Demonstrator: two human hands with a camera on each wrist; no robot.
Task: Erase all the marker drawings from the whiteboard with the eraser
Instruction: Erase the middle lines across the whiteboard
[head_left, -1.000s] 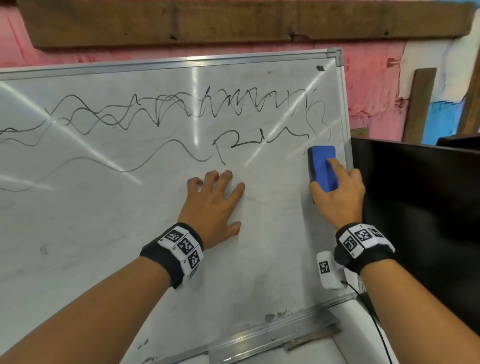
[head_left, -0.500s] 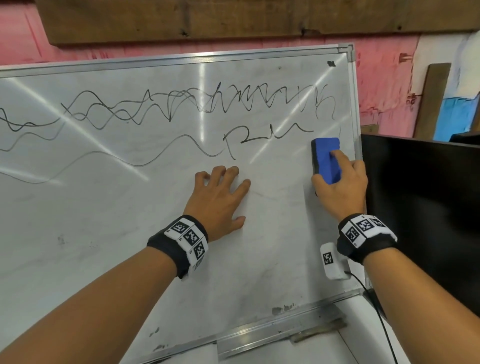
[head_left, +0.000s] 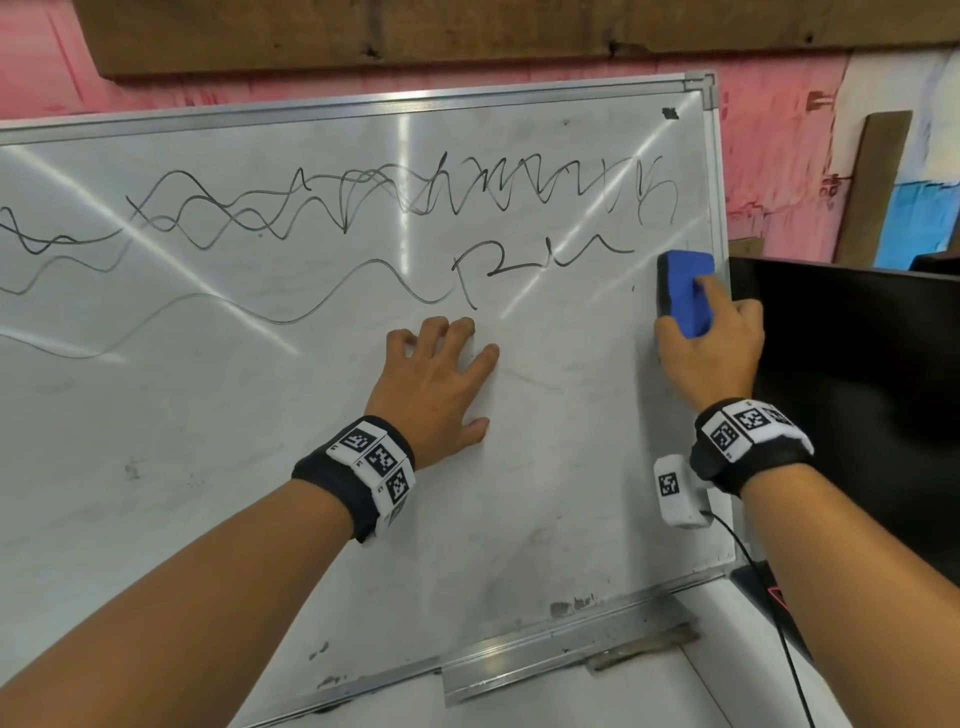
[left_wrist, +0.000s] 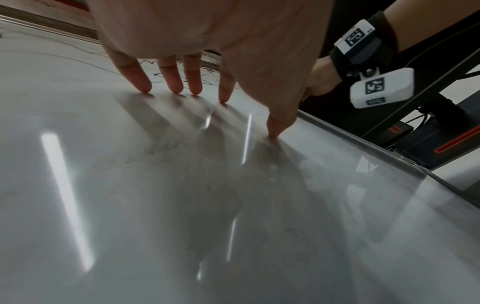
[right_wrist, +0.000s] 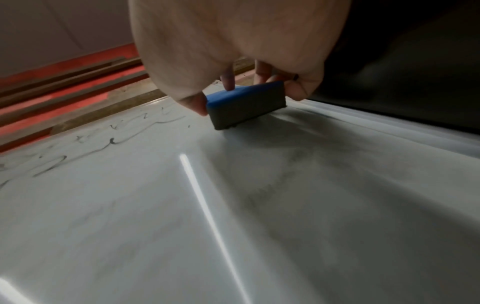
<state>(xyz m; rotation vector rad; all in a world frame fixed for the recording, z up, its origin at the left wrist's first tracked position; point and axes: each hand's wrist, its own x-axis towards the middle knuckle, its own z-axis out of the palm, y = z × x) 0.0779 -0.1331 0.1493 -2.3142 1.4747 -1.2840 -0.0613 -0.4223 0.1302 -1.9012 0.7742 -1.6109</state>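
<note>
Right hand (head_left: 709, 358) grips blue rectangular foam eraser (head_left: 684, 291), its dark felt face against the aluminium-framed whiteboard (head_left: 260, 467) near the right edge. Left hand (head_left: 434, 384) spread flat, fingertips (left_wrist: 145, 87) pressing the board. Black wavy marker scribbles (head_left: 363, 208) span the upper board, left of and above the eraser.

My eraser (head_left: 687, 291) is blue with a dark grey felt face. Left of it, black squiggles (head_left: 395, 202) cross the white board (head_left: 208, 415); my wristbands (head_left: 363, 467) carry black-and-white square codes.
</note>
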